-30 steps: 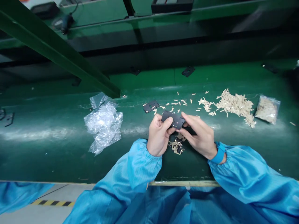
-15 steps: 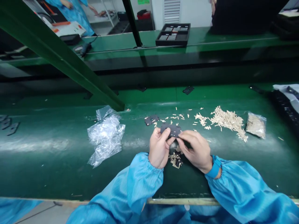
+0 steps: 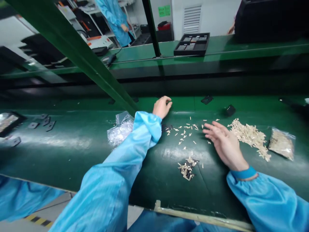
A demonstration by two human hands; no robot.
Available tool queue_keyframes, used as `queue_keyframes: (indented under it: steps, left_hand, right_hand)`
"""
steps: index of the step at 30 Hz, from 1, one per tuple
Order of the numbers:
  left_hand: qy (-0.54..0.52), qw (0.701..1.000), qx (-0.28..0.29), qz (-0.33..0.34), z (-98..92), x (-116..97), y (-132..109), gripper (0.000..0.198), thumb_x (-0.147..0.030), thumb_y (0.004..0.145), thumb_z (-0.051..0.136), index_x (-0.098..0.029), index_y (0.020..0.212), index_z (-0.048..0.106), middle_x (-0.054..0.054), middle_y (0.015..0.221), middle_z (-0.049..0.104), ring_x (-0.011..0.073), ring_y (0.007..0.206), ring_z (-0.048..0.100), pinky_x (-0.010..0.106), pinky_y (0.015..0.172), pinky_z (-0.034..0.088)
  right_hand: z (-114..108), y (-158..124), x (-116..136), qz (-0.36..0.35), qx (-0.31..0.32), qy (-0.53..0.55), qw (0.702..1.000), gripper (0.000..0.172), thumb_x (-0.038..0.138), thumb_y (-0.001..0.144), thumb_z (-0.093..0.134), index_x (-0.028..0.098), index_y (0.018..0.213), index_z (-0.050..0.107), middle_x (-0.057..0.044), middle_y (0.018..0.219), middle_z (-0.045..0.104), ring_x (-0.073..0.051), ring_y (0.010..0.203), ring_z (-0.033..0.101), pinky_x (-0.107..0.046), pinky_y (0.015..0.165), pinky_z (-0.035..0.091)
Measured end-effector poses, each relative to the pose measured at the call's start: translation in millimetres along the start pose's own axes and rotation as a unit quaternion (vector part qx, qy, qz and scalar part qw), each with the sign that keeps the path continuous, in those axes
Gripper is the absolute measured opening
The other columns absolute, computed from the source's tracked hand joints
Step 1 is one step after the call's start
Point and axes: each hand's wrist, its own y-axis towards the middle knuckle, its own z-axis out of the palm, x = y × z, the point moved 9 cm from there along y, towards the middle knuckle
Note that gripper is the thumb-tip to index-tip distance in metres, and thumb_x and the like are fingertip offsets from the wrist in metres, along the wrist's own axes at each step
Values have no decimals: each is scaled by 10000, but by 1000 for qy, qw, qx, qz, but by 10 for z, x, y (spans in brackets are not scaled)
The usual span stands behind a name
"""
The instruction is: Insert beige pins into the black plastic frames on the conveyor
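Observation:
My left hand (image 3: 162, 107) reaches to the far side of the green work surface (image 3: 91, 167). Its fingers are bent, thumb and forefinger apart; a dark piece lies partly hidden behind it. Above the work surface my right hand (image 3: 224, 143) is open, fingers spread and slightly blurred, with nothing in it. Beyond it is a blurred black part (image 3: 229, 110). Small pale strips (image 3: 185, 132) lie scattered between the hands, and a heap of pale strips (image 3: 248, 135) is to the right. Nearer me sits a small pile of pale and black scraps (image 3: 187, 169).
Clear plastic bags (image 3: 120, 130) lie beside my left sleeve. A bag of pale pieces (image 3: 282, 144) is at the right. Another black part (image 3: 207, 99) lies farther back. A green post (image 3: 96, 75) slants over the left. A black tray (image 3: 192, 44) stands on the rear shelf; a person (image 3: 118, 22) stands behind.
The black plate has left both hands. My left hand has moved forward to the far side; my right hand has opened and moved right. A blurred black part now shows beyond it.

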Motion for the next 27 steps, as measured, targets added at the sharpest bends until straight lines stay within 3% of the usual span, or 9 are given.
queue_keyframes:
  steps: [3, 5, 9, 12, 16, 17, 19, 22, 27]
  left_hand:
    - [51, 998, -30, -29, -134, 156, 428, 335, -119, 764, 771, -145, 1071, 640, 166, 1345, 638, 344, 1388, 507, 507, 1215, 317]
    - [74, 995, -30, -51, -133, 221, 550, 274, -155, 808, 749, -138, 1049, 620, 157, 1345, 633, 336, 1415, 482, 507, 1231, 293]
    - [115, 990, -26, -83, -152, 233, 576, 76, -193, 956, 599, -121, 937, 585, 141, 1201, 670, 371, 1428, 462, 603, 1239, 208]
    - [109, 992, -26, -62, -219, 116, 490, 207, -255, 1062, 408, -123, 1007, 557, 52, 1124, 655, 303, 1426, 464, 558, 1246, 219]
    - [-86, 996, 4, -29, -198, -133, -35, 179, -154, 1020, 431, -133, 1147, 555, 18, 1086, 628, 210, 1133, 676, 477, 1042, 511]
    - [-160, 986, 20, -45, -155, -169, -249, 179, -145, 973, 545, -156, 1150, 570, 32, 1090, 648, 232, 1089, 696, 482, 989, 555]
    - [-254, 963, 59, -71, -30, -251, -709, 304, -179, 834, 760, -172, 1103, 619, 46, 1069, 667, 273, 1061, 711, 469, 927, 594]
    - [-321, 938, 105, -73, 172, -325, -1279, 397, -254, 749, 842, -170, 1090, 657, 56, 1043, 683, 244, 970, 721, 395, 847, 617]
    - [-416, 889, 117, -151, 423, -98, -1635, 426, -305, 711, 865, -175, 1024, 608, 32, 934, 706, 158, 839, 706, 284, 757, 616]
  right_hand:
    - [176, -132, -158, 1, 85, -107, 991, 462, 423, 886, 745, 170, 1256, 636, -123, 1013, 797, -197, 690, 754, -350, 615, 610]
    - [229, -173, -199, -9, 109, -134, 985, 442, 435, 886, 740, 154, 1216, 655, -105, 912, 795, -182, 616, 729, -326, 558, 583]
    - [216, -140, -156, -16, 113, -130, 985, 368, 426, 880, 746, 153, 1116, 680, -64, 832, 777, -144, 557, 699, -280, 520, 543]
    - [177, -104, -112, -9, 105, -134, 985, 298, 414, 883, 745, 158, 1024, 688, -37, 773, 752, -112, 524, 661, -245, 504, 507]
    - [257, -156, -179, 29, 180, -232, 955, 278, 406, 842, 783, 153, 910, 690, -27, 722, 715, -106, 520, 620, -241, 494, 472]
    - [291, -188, -193, 27, 209, -269, 940, 270, 401, 836, 787, 153, 899, 698, -16, 695, 695, -106, 526, 605, -242, 498, 458]
    - [358, -260, -202, 1, 262, -353, 898, 225, 380, 846, 771, 164, 881, 719, 5, 655, 659, -107, 541, 569, -243, 509, 425]
    - [460, -379, -184, -61, 329, -454, 826, 116, 300, 876, 725, 189, 844, 734, 3, 720, 671, -111, 585, 556, -253, 559, 415]
    - [584, -566, -149, -123, 383, -536, 742, 11, 203, 876, 694, 193, 878, 700, -29, 852, 668, -136, 681, 562, -272, 655, 419]
